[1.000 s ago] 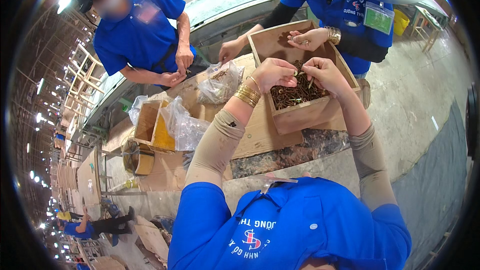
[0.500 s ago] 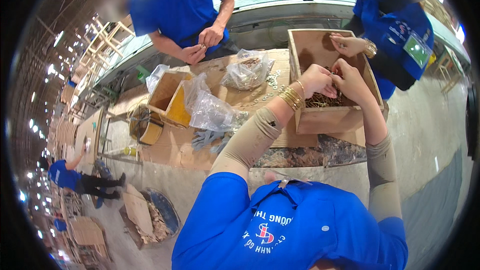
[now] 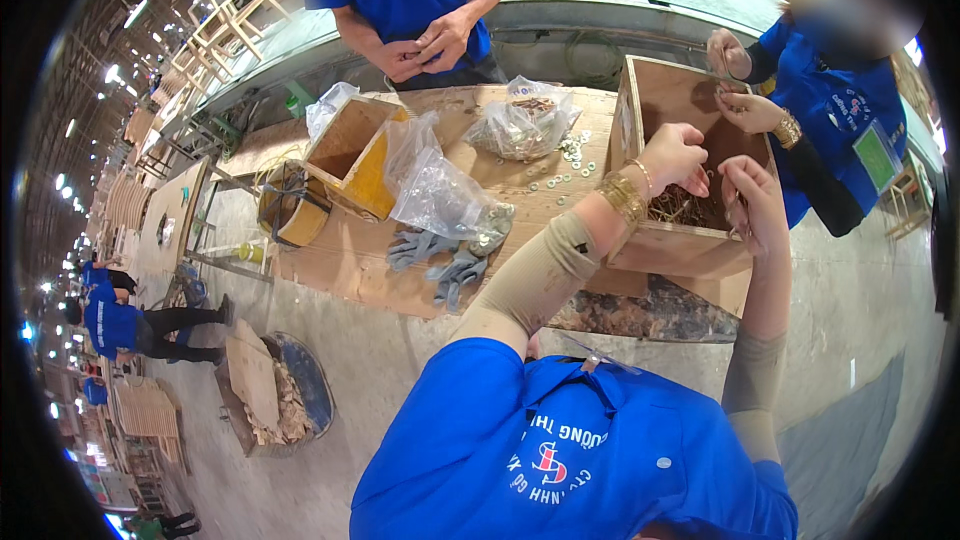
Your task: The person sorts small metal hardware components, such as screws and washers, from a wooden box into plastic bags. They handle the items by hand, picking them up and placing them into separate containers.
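- Left hand [image 3: 675,157] and right hand [image 3: 752,202] both hang over the open wooden box [image 3: 690,240], fingers curled down toward the tangle of small brown metal parts [image 3: 680,208] on its floor.
- Left: fingers bunched, narrow pinch; can't tell if a part is in it.
- Right: thumb and forefinger closed on something thin; too small to identify.
- Parts lie directly under and between both hands; left is slightly nearer the pile. Pile has no clear long axis.
- Box sits at the right end of the plywood bench [image 3: 340,260], its near wall just below the wrists.
- Tight quarters: a co-worker's hands [image 3: 745,110] work over the far-right rim.
- Open room lies left: scattered washers [image 3: 570,155], clear plastic bags [image 3: 435,195], grey gloves [image 3: 440,255].
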{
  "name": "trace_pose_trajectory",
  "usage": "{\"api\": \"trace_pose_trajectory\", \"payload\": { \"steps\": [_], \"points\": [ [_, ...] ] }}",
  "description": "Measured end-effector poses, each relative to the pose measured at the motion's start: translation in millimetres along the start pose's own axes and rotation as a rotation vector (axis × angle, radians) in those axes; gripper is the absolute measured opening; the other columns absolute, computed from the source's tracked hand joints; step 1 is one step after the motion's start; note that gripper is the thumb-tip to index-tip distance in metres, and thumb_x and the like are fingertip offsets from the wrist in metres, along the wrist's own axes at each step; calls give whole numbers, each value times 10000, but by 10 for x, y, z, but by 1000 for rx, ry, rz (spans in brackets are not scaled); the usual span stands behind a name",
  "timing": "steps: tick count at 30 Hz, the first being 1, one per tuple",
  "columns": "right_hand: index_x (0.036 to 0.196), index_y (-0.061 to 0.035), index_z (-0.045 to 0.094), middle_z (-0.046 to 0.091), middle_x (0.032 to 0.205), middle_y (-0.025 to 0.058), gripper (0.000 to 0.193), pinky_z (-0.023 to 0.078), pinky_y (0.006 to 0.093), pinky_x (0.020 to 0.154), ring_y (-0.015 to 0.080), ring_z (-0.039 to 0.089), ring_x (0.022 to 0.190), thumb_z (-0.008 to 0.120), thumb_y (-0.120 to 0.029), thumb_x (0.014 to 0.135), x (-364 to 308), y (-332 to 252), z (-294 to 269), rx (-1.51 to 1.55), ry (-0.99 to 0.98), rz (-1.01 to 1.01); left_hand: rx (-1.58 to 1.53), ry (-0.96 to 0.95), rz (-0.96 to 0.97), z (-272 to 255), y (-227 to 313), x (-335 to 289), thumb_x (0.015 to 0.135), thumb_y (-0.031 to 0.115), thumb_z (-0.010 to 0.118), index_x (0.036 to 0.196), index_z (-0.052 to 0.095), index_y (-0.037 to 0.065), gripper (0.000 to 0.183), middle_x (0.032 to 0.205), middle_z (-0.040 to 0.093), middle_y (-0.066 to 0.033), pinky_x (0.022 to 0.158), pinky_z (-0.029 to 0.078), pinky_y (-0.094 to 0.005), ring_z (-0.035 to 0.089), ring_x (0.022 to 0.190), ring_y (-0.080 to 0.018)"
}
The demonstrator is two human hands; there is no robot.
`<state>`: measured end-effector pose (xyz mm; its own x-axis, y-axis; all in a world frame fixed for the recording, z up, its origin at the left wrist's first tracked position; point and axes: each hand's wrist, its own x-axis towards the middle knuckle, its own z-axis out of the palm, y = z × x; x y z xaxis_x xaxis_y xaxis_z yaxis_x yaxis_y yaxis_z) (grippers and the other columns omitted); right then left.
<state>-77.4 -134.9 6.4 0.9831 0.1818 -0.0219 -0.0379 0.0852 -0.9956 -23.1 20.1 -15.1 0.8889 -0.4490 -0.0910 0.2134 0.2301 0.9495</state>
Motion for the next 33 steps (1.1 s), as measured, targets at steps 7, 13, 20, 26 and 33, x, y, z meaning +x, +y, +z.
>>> {"api": "trace_pose_trajectory", "payload": {
  "steps": [7, 13, 20, 26, 33],
  "points": [
    [856, -54, 558, 475, 600, -19, 81, 221, 140, 344, 13, 362, 446, 518, -120, 831, -465, 403, 709, 106, -365, 341, -2, 321, 153, -1333, -99, -137, 800, 54, 517, 908, 569, -18, 139, 682, 597, -102, 474, 482, -222, 578, 546, -122],
    [843, -65, 520, 510, 677, 5, 120, 241, 155, 361, 23, 353, 442, 490, -179, 862, -489, 1685, 1103, 805, -252, 866, 289, 518, 149, -2573, -282, 420, 758, 41, 485, 950, 577, -28, 223, 797, 626, -159, 625, 503, -296, 623, 686, -214],
    [861, -52, 541, 525, 674, 25, 151, 355, 207, 418, 77, 439, 477, 496, -196, 856, -1057, 2147, 1174, 507, -89, 1017, 1371, 462, -243, -3079, -637, 889, 741, 88, 536, 887, 655, 40, 195, 980, 591, -205, 814, 459, -359, 575, 949, -291],
    [831, -48, 562, 552, 648, 43, 171, 386, 220, 446, 106, 498, 517, 507, -209, 853, -1190, 2288, 1214, 256, -75, 938, 1524, 236, -569, -3188, -568, 931, 790, 131, 511, 1060, 594, 68, 289, 1130, 548, -142, 863, 435, -343, 519, 1070, -257],
    [821, -42, 561, 562, 680, 28, 182, 371, 210, 450, 87, 483, 507, 517, -216, 851, -1113, 2181, 1275, 86, -51, 900, 1845, -26, -490, -3047, -578, 1040, 724, 147, 552, 1031, 609, 55, 326, 1123, 557, -132, 868, 432, -336, 536, 1047, -245]
  ]
}}
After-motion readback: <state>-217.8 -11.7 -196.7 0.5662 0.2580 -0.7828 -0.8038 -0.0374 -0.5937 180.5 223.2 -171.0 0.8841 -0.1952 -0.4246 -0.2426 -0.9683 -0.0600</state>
